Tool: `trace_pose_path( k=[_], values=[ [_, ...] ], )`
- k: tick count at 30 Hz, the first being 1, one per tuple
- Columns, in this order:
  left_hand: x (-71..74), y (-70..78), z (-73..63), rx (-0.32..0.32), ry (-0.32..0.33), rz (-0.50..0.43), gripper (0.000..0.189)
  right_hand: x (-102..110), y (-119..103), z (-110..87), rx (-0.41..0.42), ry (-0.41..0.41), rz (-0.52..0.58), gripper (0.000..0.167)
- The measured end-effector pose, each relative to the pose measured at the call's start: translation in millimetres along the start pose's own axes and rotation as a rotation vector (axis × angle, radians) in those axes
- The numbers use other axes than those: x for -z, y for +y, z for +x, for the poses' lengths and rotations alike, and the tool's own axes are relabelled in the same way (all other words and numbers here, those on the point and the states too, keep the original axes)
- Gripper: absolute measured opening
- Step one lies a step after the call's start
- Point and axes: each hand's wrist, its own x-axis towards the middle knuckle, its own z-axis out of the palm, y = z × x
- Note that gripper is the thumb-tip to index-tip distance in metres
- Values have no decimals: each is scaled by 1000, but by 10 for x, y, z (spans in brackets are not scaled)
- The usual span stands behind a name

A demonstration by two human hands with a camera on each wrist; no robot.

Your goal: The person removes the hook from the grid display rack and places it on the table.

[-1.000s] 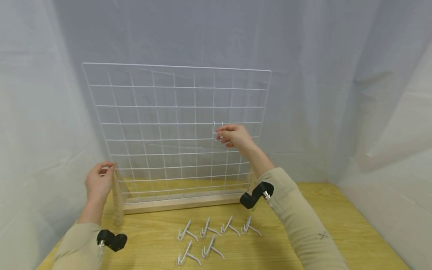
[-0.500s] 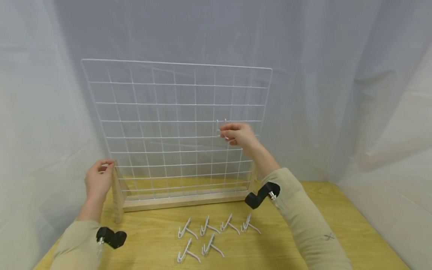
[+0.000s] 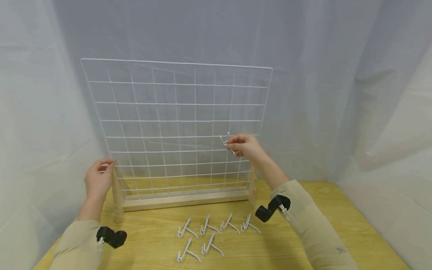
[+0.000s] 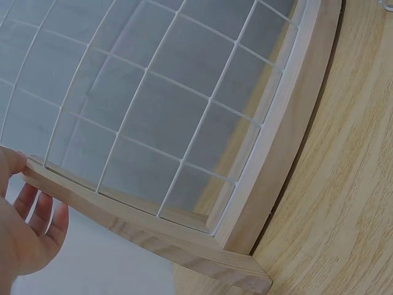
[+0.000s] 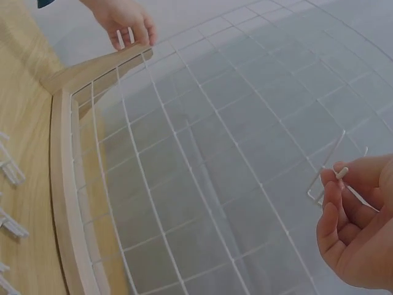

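A white wire grid panel (image 3: 170, 120) stands upright in a wooden stand (image 3: 185, 202). My right hand (image 3: 248, 148) pinches a white metal hook (image 3: 223, 141) between thumb and fingers before the right half of the panel. The hook is tilted in the head view; whether it touches the grid I cannot tell. At the left end, my left hand (image 3: 98, 178) holds the top of the stand's upright (image 4: 80, 200) beside the grid's edge. Two small white prongs (image 5: 120, 40) show at the left fingers in the right wrist view; what they belong to is hidden.
Several more white hooks (image 3: 228, 225) lie in two rows on the wooden table (image 3: 314, 225) in front of the stand. Pale sheeting (image 3: 303, 93) hangs behind and at both sides.
The hook in my right hand has come down and slightly right from a higher wire of the grid, and now leans. My left hand has stayed at the stand.
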Motion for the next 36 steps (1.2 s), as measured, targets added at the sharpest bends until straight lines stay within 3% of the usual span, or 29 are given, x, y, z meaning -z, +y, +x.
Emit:
trace_pose_path(
  k=[14,36],
  values=[
    [28,12,-19,11,-22,18,29,112,389,-304,31,-56,-130,19],
    [1,5,-24,2,-16,-1,27,134,831,-719,26,-118,-150,22]
  ],
)
